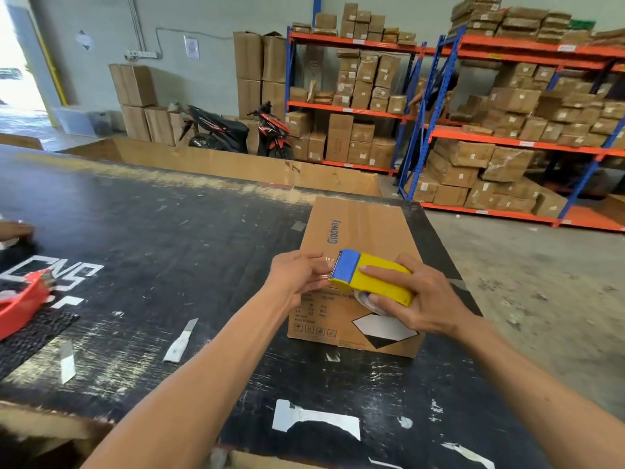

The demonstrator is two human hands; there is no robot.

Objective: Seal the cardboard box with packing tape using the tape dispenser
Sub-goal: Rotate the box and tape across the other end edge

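A brown cardboard box [362, 228] printed "Glodway" lies on the black table [162, 238], flaps closed. Above its near half my right hand [422, 296] grips a yellow tape dispenser [375, 279] with a blue front blade guard; the tape roll shows under my palm. My left hand [297, 275] is at the dispenser's toothed mouth, fingers pinching the clear tape end [326, 265] that comes out there. Both hands hover over the box top, and the near part of the lid is hidden behind them.
A red tape dispenser [23, 302] lies at the table's left edge, with another person's hand [13, 230] above it. White label scraps [179, 340] stick to the tabletop. Beyond are flat cardboard [243, 167], a parked motorbike [236, 133] and racks of boxes [507, 130].
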